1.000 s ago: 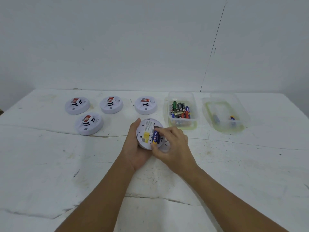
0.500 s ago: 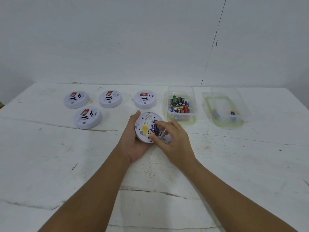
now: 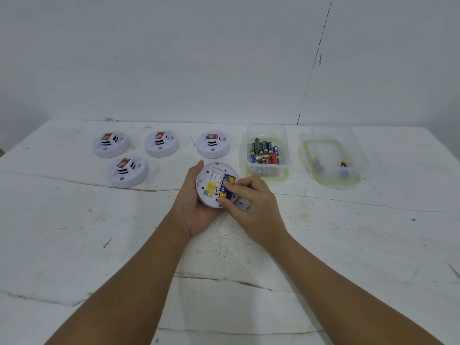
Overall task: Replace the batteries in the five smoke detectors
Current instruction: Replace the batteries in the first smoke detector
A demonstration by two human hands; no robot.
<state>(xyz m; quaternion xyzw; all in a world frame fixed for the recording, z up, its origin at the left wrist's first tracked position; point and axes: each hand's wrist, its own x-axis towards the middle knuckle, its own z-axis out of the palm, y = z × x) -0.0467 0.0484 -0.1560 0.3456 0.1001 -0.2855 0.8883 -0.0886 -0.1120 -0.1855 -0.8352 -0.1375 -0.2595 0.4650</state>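
We cradle the upturned detector (image 3: 213,186) in our left hand (image 3: 196,210), steadying its open battery bay. Our right hand (image 3: 251,202) pinches a battery (image 3: 226,189) there.

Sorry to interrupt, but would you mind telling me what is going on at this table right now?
A person is changing smoke detector batteries. The left hand holds one detector turned back-up, while the right hand fingers the batteries in its open compartment. Four other detectors sit face-up at the back left of the table. A clear tub of batteries stands to the right of the held detector, and farther right a second tub holds only a few.
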